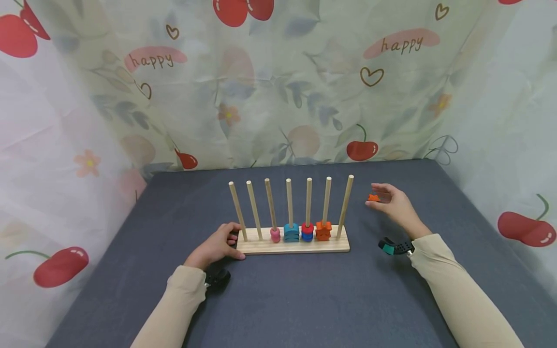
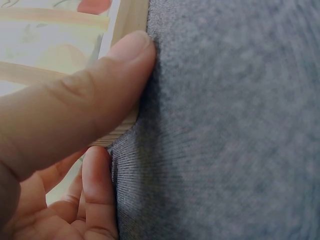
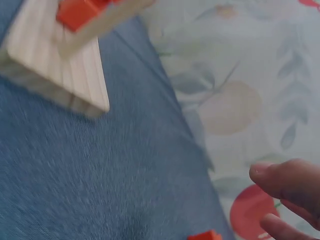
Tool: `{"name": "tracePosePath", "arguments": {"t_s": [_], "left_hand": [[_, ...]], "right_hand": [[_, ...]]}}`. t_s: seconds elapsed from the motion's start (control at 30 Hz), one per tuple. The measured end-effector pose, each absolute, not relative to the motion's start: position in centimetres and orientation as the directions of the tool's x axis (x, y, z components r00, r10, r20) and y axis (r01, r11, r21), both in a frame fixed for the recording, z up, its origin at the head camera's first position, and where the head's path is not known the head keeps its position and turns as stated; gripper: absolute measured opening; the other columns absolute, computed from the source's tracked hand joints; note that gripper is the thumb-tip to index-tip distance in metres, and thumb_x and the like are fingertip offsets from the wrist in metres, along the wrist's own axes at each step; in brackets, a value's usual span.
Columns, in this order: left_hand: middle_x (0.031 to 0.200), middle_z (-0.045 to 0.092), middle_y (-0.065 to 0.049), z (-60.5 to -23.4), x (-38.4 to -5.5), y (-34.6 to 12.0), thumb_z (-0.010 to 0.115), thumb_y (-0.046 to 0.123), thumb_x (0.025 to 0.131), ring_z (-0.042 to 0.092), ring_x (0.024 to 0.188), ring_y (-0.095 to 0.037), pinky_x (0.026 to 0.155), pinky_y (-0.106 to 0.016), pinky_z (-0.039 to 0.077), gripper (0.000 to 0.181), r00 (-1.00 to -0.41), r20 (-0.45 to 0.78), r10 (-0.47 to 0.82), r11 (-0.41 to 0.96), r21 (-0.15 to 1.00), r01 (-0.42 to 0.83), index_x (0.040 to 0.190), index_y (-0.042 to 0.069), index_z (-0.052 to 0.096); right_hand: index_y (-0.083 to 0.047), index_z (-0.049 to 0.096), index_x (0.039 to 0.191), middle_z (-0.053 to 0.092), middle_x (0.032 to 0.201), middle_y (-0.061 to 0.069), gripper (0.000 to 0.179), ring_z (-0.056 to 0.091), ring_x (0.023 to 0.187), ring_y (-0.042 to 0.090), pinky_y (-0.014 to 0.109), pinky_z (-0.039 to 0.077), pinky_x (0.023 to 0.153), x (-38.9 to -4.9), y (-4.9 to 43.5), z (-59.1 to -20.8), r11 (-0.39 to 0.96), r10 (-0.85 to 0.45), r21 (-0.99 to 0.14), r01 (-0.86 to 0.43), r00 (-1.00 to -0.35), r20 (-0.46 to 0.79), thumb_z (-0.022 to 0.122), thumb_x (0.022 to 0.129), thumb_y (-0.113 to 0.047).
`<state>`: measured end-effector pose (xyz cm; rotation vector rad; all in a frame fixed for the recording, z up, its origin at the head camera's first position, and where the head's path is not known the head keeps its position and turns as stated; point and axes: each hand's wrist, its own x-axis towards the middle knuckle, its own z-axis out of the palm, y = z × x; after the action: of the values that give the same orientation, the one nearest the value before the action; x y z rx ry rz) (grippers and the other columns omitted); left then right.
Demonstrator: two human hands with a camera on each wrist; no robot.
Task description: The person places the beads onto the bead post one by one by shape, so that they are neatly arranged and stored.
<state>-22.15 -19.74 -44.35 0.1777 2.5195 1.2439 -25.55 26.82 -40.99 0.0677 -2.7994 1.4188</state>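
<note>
A wooden peg board [image 1: 256, 247] with a row of upright posts lies on the table. My left hand [image 1: 217, 245] grips its left end, thumb along the front edge and fingers curled at the end, as the left wrist view shows close up. To the right of the board my right hand [image 1: 393, 205] holds a small orange star-shaped bead [image 1: 373, 197] near the thumb tip, other fingers spread above it. In the right wrist view only the top of this bead [image 3: 205, 235] shows, at the bottom edge; the thumb is hidden there.
Beads sit on the middle posts: pink [image 1: 275, 235], blue [image 1: 291, 233], red over dark blue [image 1: 307, 232] and orange stars [image 1: 323, 231]. The two left posts and the far right post [image 1: 345, 203] are bare. A patterned curtain [image 1: 278, 111] encloses the dark table [image 1: 287, 295].
</note>
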Motion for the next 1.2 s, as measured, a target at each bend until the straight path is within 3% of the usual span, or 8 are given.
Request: {"name": "tracePosePath", "arguments": {"t_s": [0.27, 0.53, 0.93, 1.07, 1.2], "left_hand": [[0.126, 0.042, -0.019, -44.4, -22.1, -19.7, 0.087, 0.003, 0.066, 0.05, 0.113, -0.031, 0.1, -0.046, 0.043, 0.076, -0.94, -0.234, 0.249, 0.616, 0.787, -0.033, 0.131, 0.001, 0.048], [0.126, 0.042, -0.019, -44.3, -22.2, -19.6, 0.087, 0.003, 0.066, 0.051, 0.113, -0.031, 0.099, -0.045, 0.043, 0.076, -0.941, -0.235, 0.243, 0.62, 0.784, -0.035, 0.131, 0.001, 0.048], [0.126, 0.042, -0.019, -44.4, -22.3, -19.9, 0.087, 0.002, 0.066, 0.05, 0.114, -0.03, 0.1, -0.045, 0.043, 0.075, -0.937, -0.249, 0.245, 0.611, 0.79, -0.05, 0.131, 0.001, 0.048], [0.126, 0.041, -0.019, -44.4, -22.3, -19.9, 0.087, 0.002, 0.066, 0.05, 0.114, -0.03, 0.1, -0.045, 0.043, 0.075, -0.936, -0.252, 0.247, 0.606, 0.794, -0.054, 0.131, 0.002, 0.048], [0.126, 0.042, -0.019, -44.5, -22.3, -19.9, 0.087, 0.003, 0.066, 0.05, 0.113, -0.03, 0.099, -0.045, 0.043, 0.076, -0.936, -0.246, 0.252, 0.608, 0.793, -0.045, 0.131, 0.001, 0.047]], "right_hand": [[0.002, 0.039, 0.144, 0.041, 0.146, 0.026, 0.066, 0.04, 0.134, 0.043, 0.056, 0.035, 0.107, -27.6, 27.5, -42.2, 0.626, 0.029, -0.777, 0.06, -0.998, -0.054, 0.069, 0.089, -0.018], [0.005, 0.04, 0.142, 0.043, 0.143, 0.029, 0.062, 0.042, 0.13, 0.042, 0.054, 0.036, 0.106, -28.9, 28.4, -44.0, 0.578, 0.045, -0.807, 0.121, -0.992, -0.117, 0.068, 0.09, -0.013], [0.005, 0.052, 0.132, 0.053, 0.13, 0.029, 0.048, 0.052, 0.116, 0.04, 0.051, 0.044, 0.097, -28.7, 27.5, -44.2, 0.669, 0.104, -0.736, 0.104, -0.993, -0.046, 0.067, 0.089, -0.01], [0.002, 0.052, 0.134, 0.053, 0.131, 0.026, 0.05, 0.054, 0.112, 0.036, 0.041, 0.047, 0.089, -28.3, 27.0, -43.5, 0.603, 0.128, -0.791, 0.099, -0.991, -0.026, 0.068, 0.089, -0.015], [0.001, 0.05, 0.136, 0.048, 0.132, 0.022, 0.055, 0.059, 0.101, 0.02, 0.023, 0.051, 0.083, -27.9, 26.5, -42.7, 0.465, 0.084, -0.885, 0.041, -0.996, -0.002, 0.07, 0.089, -0.019]]}}
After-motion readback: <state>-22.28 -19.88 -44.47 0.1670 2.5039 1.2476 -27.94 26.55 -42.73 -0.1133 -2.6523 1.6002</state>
